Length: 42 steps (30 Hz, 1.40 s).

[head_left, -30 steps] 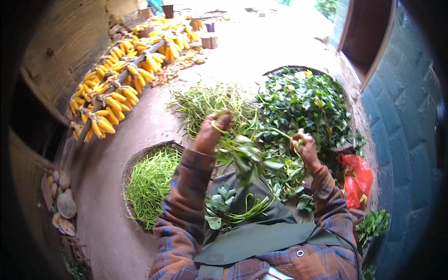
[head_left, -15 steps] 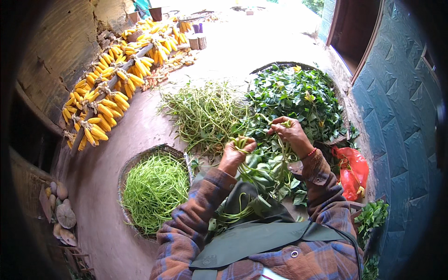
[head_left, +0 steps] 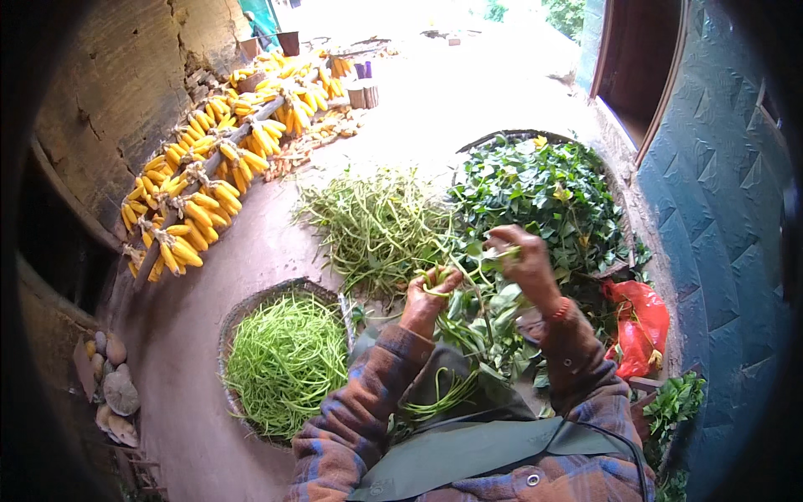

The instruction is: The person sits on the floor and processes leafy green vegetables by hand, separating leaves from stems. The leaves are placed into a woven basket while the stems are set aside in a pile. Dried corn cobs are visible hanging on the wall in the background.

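My left hand (head_left: 430, 299) is closed on a few thin green stems, which loop out between the fingers. Close by on its right, my right hand (head_left: 529, 263) pinches a green stem, its fingers partly blurred by motion. Below and between the hands, a leafy vine (head_left: 493, 322) hangs over my lap. Several loose green stems (head_left: 447, 395) lie across the dark cloth on my lap. To the left sits a round basket (head_left: 224, 368) heaped with bare green stems (head_left: 288, 356). A heap of paler, tangled stems (head_left: 376, 222) lies ahead of my left hand.
Beyond my right hand is a wide basket of dark green leaves (head_left: 535, 188). A red plastic bag (head_left: 640, 322) lies to the right, near the blue-green wall (head_left: 711, 226). Yellow corn cobs (head_left: 201, 213) hang along a pole at the left. Several squashes (head_left: 120, 393) lie at the far left.
The view has tilted, so the whole scene sits slightly lower. My right hand has turned, with its fingers curled more tightly. My left hand keeps its grip on the stems.
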Available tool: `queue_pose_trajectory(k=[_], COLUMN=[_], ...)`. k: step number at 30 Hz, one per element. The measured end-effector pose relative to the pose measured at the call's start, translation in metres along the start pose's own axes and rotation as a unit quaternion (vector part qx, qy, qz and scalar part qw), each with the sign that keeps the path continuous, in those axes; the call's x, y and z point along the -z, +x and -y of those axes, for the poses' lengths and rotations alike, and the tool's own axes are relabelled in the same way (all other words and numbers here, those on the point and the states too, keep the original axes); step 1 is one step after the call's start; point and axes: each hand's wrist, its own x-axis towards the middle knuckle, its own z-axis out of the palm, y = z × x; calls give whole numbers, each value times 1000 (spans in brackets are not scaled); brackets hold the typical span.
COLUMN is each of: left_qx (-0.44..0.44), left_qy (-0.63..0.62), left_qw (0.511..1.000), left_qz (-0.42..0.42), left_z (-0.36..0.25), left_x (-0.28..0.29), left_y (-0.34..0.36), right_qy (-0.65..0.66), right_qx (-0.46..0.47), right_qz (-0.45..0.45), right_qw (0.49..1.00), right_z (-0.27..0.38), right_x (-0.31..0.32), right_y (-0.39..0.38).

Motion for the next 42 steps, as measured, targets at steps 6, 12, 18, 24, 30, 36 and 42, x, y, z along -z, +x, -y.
queue_pose_trajectory(k=[6, 12, 18, 24, 30, 36, 42], left_qx=[-58, -82, -129, -127, -52, -126, -255], left_qy=[-145, -213, -168, -59, 211, 244, 281], left_qw=[986, 973, 975, 989, 976, 960, 924], left_qz=[50, 23, -62, -44, 9, 56, -44], left_z=[-14, -22, -13, -15, -45, -32, 18], left_x=[39, 47, 34, 11, 34, 57, 93], left_y=[9, 13, 2, -6, 1, 34, 84], right_qy=[-64, -22, 41, -63, -155, -171, -148], right_qx=[-38, -82, -30, 67, 138, 99, 62], right_qz=[-93, -61, 31, 86, 47, 105, 129], right_qw=[993, 995, 998, 992, 977, 975, 979], right_z=[17, 15, 57, 55, 32, 31, 23], right_x=[54, 41, 1, -26, -11, -5, -15], right_y=[-39, -70, -52, -45, -30, -24, -23])
